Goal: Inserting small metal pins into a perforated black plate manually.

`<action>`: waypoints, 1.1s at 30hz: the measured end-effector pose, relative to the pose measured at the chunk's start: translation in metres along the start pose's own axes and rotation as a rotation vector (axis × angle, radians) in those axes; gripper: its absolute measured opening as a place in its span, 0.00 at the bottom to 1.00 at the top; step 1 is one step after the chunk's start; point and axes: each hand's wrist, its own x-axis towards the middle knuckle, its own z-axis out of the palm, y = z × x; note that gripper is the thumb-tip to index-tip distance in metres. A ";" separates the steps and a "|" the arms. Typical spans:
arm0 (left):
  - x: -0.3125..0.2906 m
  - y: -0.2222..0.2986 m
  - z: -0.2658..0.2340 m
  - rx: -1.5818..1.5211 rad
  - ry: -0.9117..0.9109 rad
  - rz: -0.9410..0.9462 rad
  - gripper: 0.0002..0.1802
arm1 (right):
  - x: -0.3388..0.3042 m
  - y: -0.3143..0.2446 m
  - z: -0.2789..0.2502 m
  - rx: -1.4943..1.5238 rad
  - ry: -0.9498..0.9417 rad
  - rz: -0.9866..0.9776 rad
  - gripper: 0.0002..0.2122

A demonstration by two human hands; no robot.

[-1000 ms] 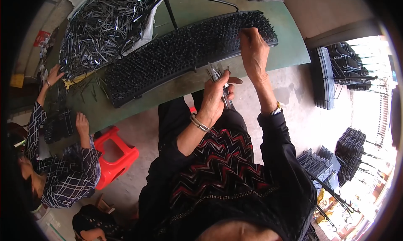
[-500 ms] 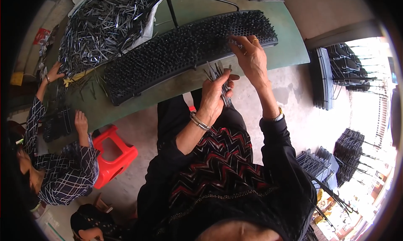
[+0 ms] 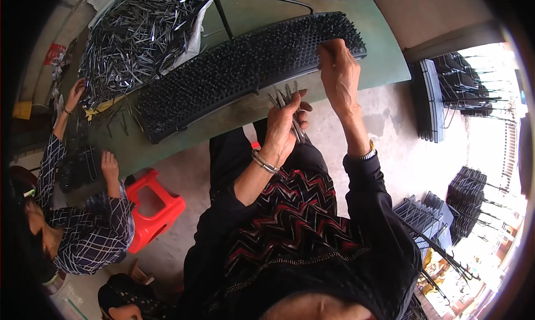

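Overhead, from the head camera, the left hand (image 3: 284, 127) has its fingers closed round a bundle of metal pins (image 3: 290, 105), their tips fanning out above the knuckles. Beside it, the right hand (image 3: 339, 74) pinches its fingers together at the near edge of the black studded board (image 3: 239, 72) (whether on a pin, I cannot tell), which lies on the green tabletop (image 3: 384, 58).

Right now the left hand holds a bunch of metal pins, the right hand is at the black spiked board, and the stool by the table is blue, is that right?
Not quite: the stool is red, not blue, as the head view shows. The rest stands: the left hand holds a bunch of metal pins, and the right hand is at the black spiked board.
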 end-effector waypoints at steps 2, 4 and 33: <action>-0.002 0.004 0.003 -0.005 -0.012 -0.003 0.16 | 0.002 0.004 0.010 -0.038 0.027 -0.041 0.02; -0.004 0.007 0.006 -0.008 -0.009 -0.015 0.16 | 0.001 0.005 0.018 -0.036 -0.006 -0.029 0.02; -0.004 0.002 -0.002 -0.039 -0.018 0.037 0.08 | -0.011 -0.008 -0.013 -0.036 -0.446 0.237 0.08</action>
